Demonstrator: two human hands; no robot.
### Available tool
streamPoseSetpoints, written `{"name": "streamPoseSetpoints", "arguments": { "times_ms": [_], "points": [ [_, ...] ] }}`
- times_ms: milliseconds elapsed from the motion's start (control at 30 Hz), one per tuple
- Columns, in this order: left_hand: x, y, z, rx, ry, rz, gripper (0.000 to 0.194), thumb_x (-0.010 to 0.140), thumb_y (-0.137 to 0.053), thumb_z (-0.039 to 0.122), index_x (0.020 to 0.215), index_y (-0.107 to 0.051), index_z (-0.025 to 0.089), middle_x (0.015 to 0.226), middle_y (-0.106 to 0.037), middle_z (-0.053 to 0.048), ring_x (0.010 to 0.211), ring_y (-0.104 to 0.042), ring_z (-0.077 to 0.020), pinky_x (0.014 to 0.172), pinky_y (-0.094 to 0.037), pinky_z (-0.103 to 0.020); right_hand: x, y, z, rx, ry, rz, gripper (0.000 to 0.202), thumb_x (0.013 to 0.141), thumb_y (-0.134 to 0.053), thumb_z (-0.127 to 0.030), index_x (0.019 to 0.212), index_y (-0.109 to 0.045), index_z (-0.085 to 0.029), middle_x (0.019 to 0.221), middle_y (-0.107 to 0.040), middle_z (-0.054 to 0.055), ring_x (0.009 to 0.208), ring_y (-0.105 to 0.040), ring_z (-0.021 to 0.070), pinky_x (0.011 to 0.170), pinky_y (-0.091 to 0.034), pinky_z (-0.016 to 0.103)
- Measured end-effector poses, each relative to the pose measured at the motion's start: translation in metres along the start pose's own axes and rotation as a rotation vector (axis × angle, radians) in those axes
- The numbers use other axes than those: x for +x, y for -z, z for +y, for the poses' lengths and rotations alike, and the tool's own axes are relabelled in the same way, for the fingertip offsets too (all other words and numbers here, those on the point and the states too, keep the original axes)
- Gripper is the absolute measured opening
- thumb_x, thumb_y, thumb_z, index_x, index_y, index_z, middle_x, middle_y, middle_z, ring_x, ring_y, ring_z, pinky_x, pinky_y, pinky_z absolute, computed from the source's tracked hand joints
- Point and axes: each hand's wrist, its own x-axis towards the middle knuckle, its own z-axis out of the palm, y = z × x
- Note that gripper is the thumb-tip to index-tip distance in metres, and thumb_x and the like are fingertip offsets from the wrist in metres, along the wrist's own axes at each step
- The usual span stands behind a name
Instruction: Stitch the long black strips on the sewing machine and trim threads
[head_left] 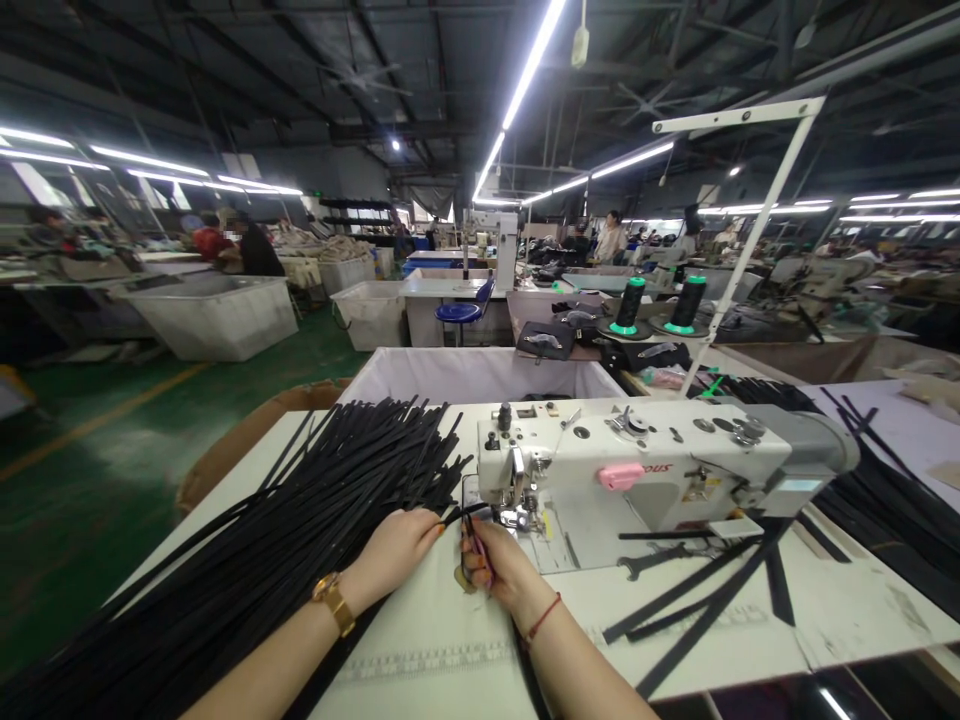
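Note:
My left hand (pixel 399 552), with a gold watch at its wrist, is closed on the end of a black strap (pixel 452 515) just left of the sewing machine's needle area. Close beside it, my right hand (pixel 501 562) is wrapped round small scissors (pixel 480 556) with purplish handles, their dark blades pointing up at the strap. The fingers partly hide the scissors. The white sewing machine (pixel 570 470) stands just beyond my right hand, its presser foot (pixel 516 518) near my fingertips. A thick bundle of black straps (pixel 300 530) covers the table's left side.
A wrench (pixel 652 562) and loose black straps (pixel 697 600) lie right of the machine. A ruler strip (pixel 435 658) runs along the near table. Behind stand a lined bin (pixel 480 375), thread cones (pixel 628 305) and a white thread stand (pixel 757 230). Several people work farther back.

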Motion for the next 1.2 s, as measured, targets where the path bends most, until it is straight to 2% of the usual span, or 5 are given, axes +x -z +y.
{"name": "streamPoseSetpoints", "arguments": {
  "times_ms": [200,367,700,1000,1200],
  "points": [
    [0.0,0.004,0.004,0.037,-0.011,0.003,0.03,0.099,-0.041,0.026,0.087,-0.067,0.02,0.087,-0.071,-0.004,0.081,-0.065,-0.0218,0.072,-0.041,-0.031,-0.003,-0.004,0.003,-0.01,0.043,0.021,0.023,0.09,-0.058,-0.038,0.082,-0.05,-0.018,0.061,-0.056,-0.005,0.034,-0.033,0.0006,0.032,-0.014,0.013],
    [-0.001,0.008,0.01,0.11,-0.035,0.007,0.027,0.098,-0.043,0.025,0.085,-0.067,0.02,0.086,-0.071,-0.004,0.081,-0.066,-0.0227,0.072,-0.041,-0.032,-0.001,-0.01,0.001,-0.033,0.08,0.058,0.022,0.089,-0.06,-0.034,0.08,-0.049,-0.018,0.06,-0.056,-0.005,0.034,-0.034,0.0006,0.03,-0.015,0.012],
    [-0.006,0.01,0.015,0.171,-0.043,0.01,0.027,0.099,-0.044,0.028,0.089,-0.067,0.02,0.087,-0.072,-0.006,0.082,-0.066,-0.0235,0.074,-0.041,-0.033,0.002,-0.006,0.003,-0.028,0.042,0.057,0.021,0.097,-0.047,-0.029,0.08,-0.049,-0.017,0.059,-0.053,-0.006,0.033,-0.033,0.0006,0.03,-0.015,0.011],
    [-0.01,0.012,0.013,0.173,-0.044,0.038,0.032,0.1,-0.041,0.029,0.086,-0.069,0.02,0.085,-0.072,-0.006,0.081,-0.066,-0.0226,0.075,-0.043,-0.033,0.004,0.001,0.0,-0.049,-0.048,0.011,0.031,0.097,-0.048,-0.036,0.075,-0.052,-0.015,0.06,-0.051,-0.007,0.034,-0.031,0.0,0.03,-0.016,0.012],
    [-0.013,0.011,0.012,0.16,-0.07,0.066,0.028,0.099,-0.045,0.028,0.085,-0.068,0.02,0.084,-0.07,-0.006,0.082,-0.065,-0.0232,0.078,-0.045,-0.033,0.007,-0.001,0.003,-0.079,0.025,0.052,0.028,0.097,-0.051,-0.034,0.075,-0.051,-0.015,0.06,-0.05,-0.008,0.036,-0.031,0.0005,0.031,-0.017,0.013]
  ]
}}
